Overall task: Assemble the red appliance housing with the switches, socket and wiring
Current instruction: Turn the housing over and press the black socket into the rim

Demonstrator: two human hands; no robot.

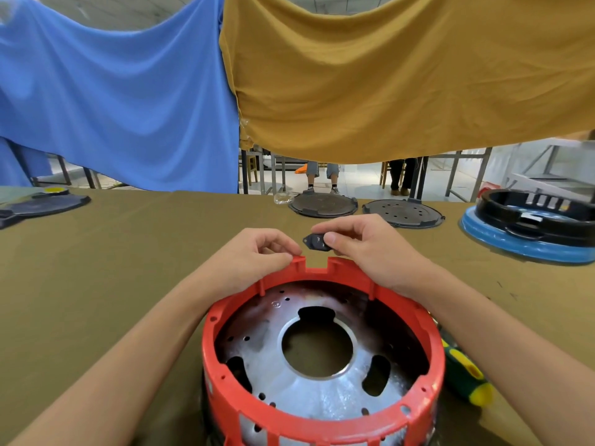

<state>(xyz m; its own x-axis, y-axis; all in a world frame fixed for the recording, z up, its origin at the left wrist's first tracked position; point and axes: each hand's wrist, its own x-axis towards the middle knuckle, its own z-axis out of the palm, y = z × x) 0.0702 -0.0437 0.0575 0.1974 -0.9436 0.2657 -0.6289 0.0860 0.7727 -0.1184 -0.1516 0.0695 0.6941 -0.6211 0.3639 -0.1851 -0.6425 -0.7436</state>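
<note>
Head view: olive-brown cloth covers the worktable (128,252); a blue sheet (112,91) and a mustard sheet (386,75) hang behind its far edge, with chair legs and seated persons' lower legs visible beneath them.

The red housing (322,423) stands on the table nearest the camera, open side up, with a perforated metal plate (309,375) seated inside. A rectangular notch (316,263) is cut in its far rim.

The left hand (254,255) pinches the rim just left of the notch, fingers curled over the edge. The right hand (360,243) grasps a small black socket (317,243) between thumb and fingers, held above and just beyond the notch, apart from the rim.

A green and yellow screwdriver handle (467,375) lies on the cloth just right of the housing.

Two dark round plates (323,206) (404,214) lie side by side at the far edge. A black ring part on a blue base (515,246) sits far right. A dark flat part (42,206) with a yellow spot lies far left.
</note>
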